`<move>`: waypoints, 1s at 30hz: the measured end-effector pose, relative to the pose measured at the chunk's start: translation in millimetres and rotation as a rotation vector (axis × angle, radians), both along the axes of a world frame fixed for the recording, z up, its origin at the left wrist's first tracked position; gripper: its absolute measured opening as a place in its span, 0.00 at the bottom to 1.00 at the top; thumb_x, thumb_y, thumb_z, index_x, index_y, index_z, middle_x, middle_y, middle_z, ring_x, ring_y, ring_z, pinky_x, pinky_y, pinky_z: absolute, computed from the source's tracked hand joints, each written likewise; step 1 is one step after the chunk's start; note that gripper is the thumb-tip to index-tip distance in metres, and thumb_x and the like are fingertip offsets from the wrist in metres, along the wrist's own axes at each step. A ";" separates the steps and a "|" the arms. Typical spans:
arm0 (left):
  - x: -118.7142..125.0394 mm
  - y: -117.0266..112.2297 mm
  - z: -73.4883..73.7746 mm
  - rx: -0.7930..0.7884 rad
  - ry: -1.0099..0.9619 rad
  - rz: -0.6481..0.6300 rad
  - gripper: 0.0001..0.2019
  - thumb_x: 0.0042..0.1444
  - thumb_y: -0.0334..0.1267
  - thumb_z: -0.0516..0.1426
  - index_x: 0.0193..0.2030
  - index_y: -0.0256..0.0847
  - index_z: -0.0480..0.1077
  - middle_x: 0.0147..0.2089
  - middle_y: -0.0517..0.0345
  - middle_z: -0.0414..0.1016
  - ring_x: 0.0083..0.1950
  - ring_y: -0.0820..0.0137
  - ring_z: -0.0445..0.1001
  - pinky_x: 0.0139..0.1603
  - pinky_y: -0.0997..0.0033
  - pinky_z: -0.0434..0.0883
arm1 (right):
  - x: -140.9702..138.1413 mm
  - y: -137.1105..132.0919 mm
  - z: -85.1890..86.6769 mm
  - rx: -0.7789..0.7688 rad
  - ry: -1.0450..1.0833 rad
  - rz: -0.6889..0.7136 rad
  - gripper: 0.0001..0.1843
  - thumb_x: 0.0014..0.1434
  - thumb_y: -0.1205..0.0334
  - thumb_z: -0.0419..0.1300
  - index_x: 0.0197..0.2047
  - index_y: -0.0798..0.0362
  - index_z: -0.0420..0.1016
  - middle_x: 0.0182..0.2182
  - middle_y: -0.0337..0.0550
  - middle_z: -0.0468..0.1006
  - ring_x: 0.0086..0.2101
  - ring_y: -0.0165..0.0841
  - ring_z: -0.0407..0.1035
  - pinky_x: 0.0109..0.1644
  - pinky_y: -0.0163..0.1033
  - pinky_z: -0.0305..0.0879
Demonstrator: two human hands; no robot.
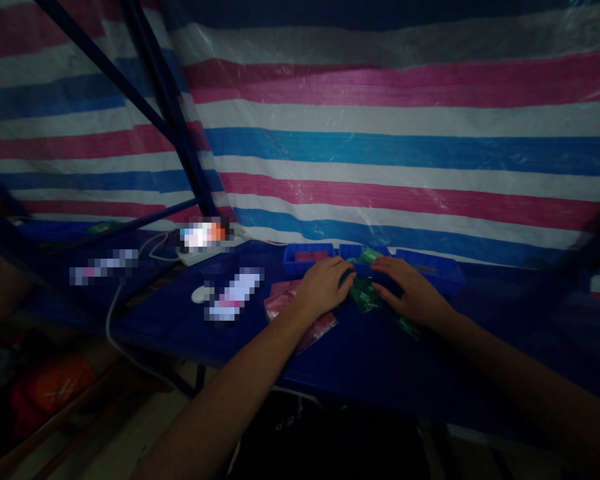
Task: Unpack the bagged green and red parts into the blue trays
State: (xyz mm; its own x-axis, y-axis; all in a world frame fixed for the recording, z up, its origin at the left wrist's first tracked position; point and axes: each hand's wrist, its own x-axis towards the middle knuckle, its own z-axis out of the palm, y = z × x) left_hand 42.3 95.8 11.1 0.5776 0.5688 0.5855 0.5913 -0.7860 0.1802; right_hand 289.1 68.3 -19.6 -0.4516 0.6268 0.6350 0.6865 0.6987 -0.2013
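Observation:
My left hand (325, 287) reaches over some pink plastic bags (283, 305), its fingers bent and the thumb a little apart from them. Its fingertips are at the edge of green plastic bags (367, 295) lying between my two hands. From the other side my right hand (413, 290) reaches in, fingers stretched toward the middle blue bin and the thumb spread away. More green plastic (369, 255) pokes out of the middle bin (351, 251). Whether either hand touches the green bags is hard to tell in the dim light.
Blue bins line the table's back, the left bin (294, 265) with pink contents, the right bin (443, 273) longer. Left are a pixelated phone-like object (237, 293), a white oval object (201, 294) and a power strip (220, 248). A striped sheet (380, 153) hangs behind.

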 end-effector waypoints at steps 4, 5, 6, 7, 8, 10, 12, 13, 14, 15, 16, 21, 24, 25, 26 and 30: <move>-20.7 2.8 24.1 0.014 0.071 0.118 0.14 0.68 0.43 0.51 0.45 0.38 0.76 0.43 0.48 0.77 0.44 0.63 0.75 0.47 0.63 0.70 | -8.1 -11.4 5.6 -0.037 -0.043 0.093 0.25 0.66 0.56 0.59 0.65 0.47 0.67 0.60 0.49 0.73 0.64 0.45 0.62 0.69 0.58 0.59; -27.6 3.3 31.3 -0.023 0.093 0.158 0.15 0.68 0.45 0.52 0.43 0.39 0.76 0.41 0.49 0.78 0.41 0.64 0.75 0.44 0.65 0.69 | -8.8 -12.9 6.3 -0.040 -0.043 0.092 0.25 0.67 0.56 0.59 0.65 0.47 0.67 0.60 0.50 0.74 0.64 0.45 0.63 0.69 0.59 0.59; -34.8 3.5 38.2 -0.080 0.120 0.174 0.16 0.67 0.49 0.52 0.41 0.39 0.76 0.40 0.51 0.78 0.40 0.65 0.74 0.42 0.66 0.68 | -8.9 -13.8 6.7 -0.041 -0.040 0.083 0.24 0.67 0.56 0.59 0.65 0.47 0.67 0.59 0.50 0.74 0.63 0.45 0.63 0.69 0.59 0.59; -42.0 3.6 44.5 -0.156 0.139 0.183 0.18 0.65 0.52 0.54 0.40 0.40 0.76 0.38 0.52 0.78 0.38 0.65 0.74 0.39 0.67 0.67 | -8.4 -14.4 6.9 -0.042 -0.037 0.070 0.24 0.67 0.56 0.58 0.65 0.47 0.67 0.59 0.50 0.74 0.62 0.46 0.64 0.68 0.59 0.60; -49.0 3.4 49.7 -0.261 0.186 0.153 0.19 0.62 0.55 0.57 0.40 0.40 0.76 0.37 0.53 0.79 0.36 0.66 0.74 0.37 0.68 0.67 | -7.8 -14.7 7.0 -0.042 -0.035 0.057 0.24 0.67 0.55 0.58 0.65 0.48 0.67 0.59 0.50 0.74 0.62 0.46 0.64 0.68 0.59 0.60; -60.8 2.3 56.3 -0.418 0.293 0.148 0.22 0.54 0.60 0.61 0.41 0.41 0.77 0.37 0.53 0.80 0.35 0.65 0.75 0.36 0.69 0.66 | -6.5 -15.3 7.1 -0.047 -0.031 0.041 0.23 0.68 0.55 0.58 0.64 0.48 0.67 0.58 0.51 0.75 0.61 0.45 0.65 0.67 0.58 0.61; -67.9 0.5 58.3 -0.522 0.409 0.203 0.26 0.45 0.61 0.66 0.42 0.42 0.78 0.38 0.53 0.80 0.36 0.63 0.75 0.36 0.69 0.66 | -6.4 -16.0 7.2 -0.051 -0.024 0.044 0.23 0.67 0.55 0.58 0.64 0.47 0.67 0.57 0.50 0.75 0.60 0.45 0.66 0.67 0.58 0.62; -69.6 -0.6 58.1 -0.528 0.433 0.233 0.29 0.41 0.61 0.68 0.44 0.42 0.78 0.40 0.52 0.80 0.37 0.62 0.75 0.37 0.68 0.66 | -6.8 -16.3 7.3 -0.052 -0.018 0.048 0.23 0.67 0.55 0.58 0.64 0.47 0.67 0.57 0.50 0.75 0.60 0.45 0.66 0.66 0.58 0.63; -70.2 -1.7 57.6 -0.514 0.442 0.254 0.31 0.38 0.60 0.69 0.46 0.42 0.78 0.44 0.50 0.80 0.39 0.61 0.76 0.38 0.68 0.66 | -7.3 -16.7 7.5 -0.051 -0.010 0.050 0.23 0.67 0.56 0.58 0.64 0.47 0.67 0.57 0.50 0.75 0.60 0.45 0.67 0.66 0.58 0.63; -70.0 -2.8 56.9 -0.487 0.436 0.266 0.32 0.36 0.58 0.70 0.48 0.42 0.77 0.47 0.49 0.79 0.41 0.59 0.76 0.40 0.68 0.67 | -8.0 -17.0 7.7 -0.051 -0.002 0.051 0.23 0.67 0.56 0.58 0.64 0.46 0.67 0.57 0.49 0.75 0.59 0.45 0.67 0.66 0.57 0.64; -69.3 -3.8 56.2 -0.461 0.426 0.265 0.33 0.35 0.56 0.71 0.49 0.42 0.77 0.50 0.48 0.78 0.43 0.59 0.75 0.41 0.67 0.67 | -8.6 -17.3 7.9 -0.051 0.003 0.051 0.23 0.67 0.56 0.58 0.64 0.46 0.67 0.57 0.49 0.75 0.59 0.45 0.67 0.66 0.57 0.64; -67.0 -3.4 52.3 -0.577 0.411 0.180 0.20 0.44 0.41 0.68 0.46 0.44 0.77 0.41 0.54 0.81 0.37 0.63 0.76 0.35 0.70 0.65 | -10.3 -19.6 9.3 -0.074 0.010 0.048 0.22 0.67 0.56 0.58 0.63 0.47 0.68 0.56 0.49 0.75 0.58 0.44 0.68 0.65 0.55 0.64; -68.6 2.6 46.9 -0.641 0.363 0.118 0.17 0.47 0.33 0.63 0.46 0.42 0.78 0.37 0.54 0.82 0.35 0.64 0.77 0.35 0.70 0.66 | -10.6 -20.9 10.0 -0.092 0.013 0.042 0.22 0.67 0.56 0.58 0.63 0.47 0.68 0.56 0.50 0.76 0.58 0.44 0.68 0.64 0.55 0.65; -69.2 5.2 45.0 -0.640 0.347 0.099 0.18 0.46 0.31 0.62 0.46 0.42 0.78 0.37 0.54 0.83 0.35 0.64 0.78 0.36 0.70 0.67 | -10.8 -21.0 10.1 -0.095 0.015 0.041 0.22 0.67 0.55 0.58 0.63 0.47 0.68 0.56 0.50 0.76 0.58 0.44 0.68 0.64 0.55 0.65; -69.7 7.8 43.6 -0.631 0.330 0.086 0.19 0.46 0.30 0.61 0.47 0.41 0.78 0.37 0.54 0.83 0.35 0.64 0.78 0.36 0.70 0.67 | -10.9 -21.0 10.1 -0.096 0.018 0.041 0.22 0.67 0.55 0.58 0.63 0.47 0.68 0.56 0.50 0.76 0.57 0.44 0.68 0.64 0.55 0.65; -65.8 13.9 47.8 -0.546 0.239 0.035 0.17 0.46 0.28 0.60 0.45 0.41 0.79 0.36 0.54 0.82 0.35 0.65 0.78 0.37 0.70 0.68 | -11.3 -20.2 10.0 -0.100 0.042 0.037 0.22 0.67 0.55 0.58 0.63 0.46 0.68 0.56 0.50 0.76 0.58 0.45 0.68 0.64 0.57 0.65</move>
